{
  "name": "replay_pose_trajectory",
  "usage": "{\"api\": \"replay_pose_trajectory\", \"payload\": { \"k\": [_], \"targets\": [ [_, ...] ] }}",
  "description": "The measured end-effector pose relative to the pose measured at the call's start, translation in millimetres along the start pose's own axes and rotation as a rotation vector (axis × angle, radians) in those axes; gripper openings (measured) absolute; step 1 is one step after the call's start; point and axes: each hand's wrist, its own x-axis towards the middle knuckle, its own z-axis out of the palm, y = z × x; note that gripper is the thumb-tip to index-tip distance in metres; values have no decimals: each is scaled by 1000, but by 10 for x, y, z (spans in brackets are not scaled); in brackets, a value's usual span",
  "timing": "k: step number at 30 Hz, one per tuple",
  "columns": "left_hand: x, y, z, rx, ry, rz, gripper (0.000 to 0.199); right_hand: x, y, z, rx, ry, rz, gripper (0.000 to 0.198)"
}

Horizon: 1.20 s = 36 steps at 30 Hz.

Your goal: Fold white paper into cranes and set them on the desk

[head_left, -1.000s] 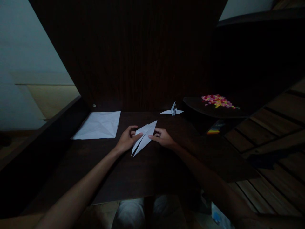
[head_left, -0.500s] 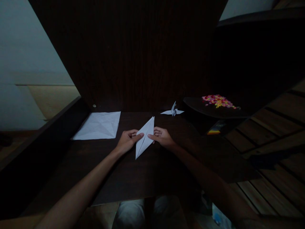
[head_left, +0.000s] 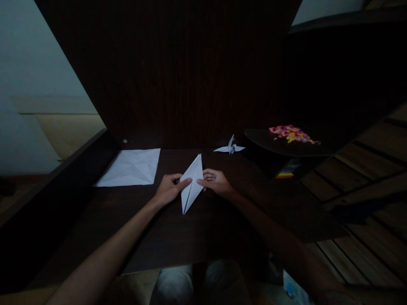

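Observation:
Between my two hands is a piece of folded white paper [head_left: 192, 192], a narrow diamond with a slit running down its lower middle. My left hand [head_left: 171, 186] pinches its left corner, thumb on top and fingers curled underneath. On the opposite corner my right hand [head_left: 216, 183] grips the same way. The paper is held over the dark desk [head_left: 152, 241], its upper point leaning right. A finished paper crane [head_left: 231, 148] stands beyond my right hand. To the left lies a creased white paper sheet [head_left: 130, 167].
A curved dark shelf [head_left: 263, 140] at the right carries a heap of small pink, red and yellow pieces [head_left: 292, 133]. A raised side board [head_left: 57, 182] bounds the desk on the left. Wooden slats [head_left: 356, 178] lie beyond the right side.
The folded paper has turned slightly between my hands and stands more upright, its upper point shifted left. Near its lower point the slit looks wider. Both hands keep their grip.

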Motion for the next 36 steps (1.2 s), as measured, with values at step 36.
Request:
{"api": "replay_pose_trajectory", "payload": {
  "k": [36],
  "targets": [
    [-127,86,7,379,569,772,5,19,22,34,237,165,82,34]
  ]
}}
